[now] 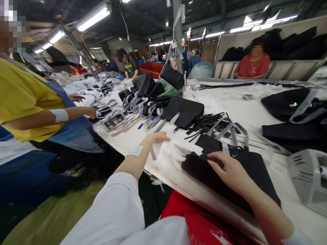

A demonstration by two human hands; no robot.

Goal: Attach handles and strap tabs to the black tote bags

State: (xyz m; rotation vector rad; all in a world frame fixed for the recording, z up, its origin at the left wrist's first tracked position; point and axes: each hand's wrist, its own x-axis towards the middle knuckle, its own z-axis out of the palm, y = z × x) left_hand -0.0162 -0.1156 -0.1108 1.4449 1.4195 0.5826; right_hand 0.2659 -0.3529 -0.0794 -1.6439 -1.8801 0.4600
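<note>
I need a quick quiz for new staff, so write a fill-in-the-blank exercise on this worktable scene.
1. The right hand rests flat on a ____ bag with grey straps.
2. The left hand stretches out, fingers open, next to a piece of ____ cloth that lies beside the bag.
3. The co-worker standing at the left wears a ____ shirt under a blue apron.

Missing words: black; white; yellow.
</note>
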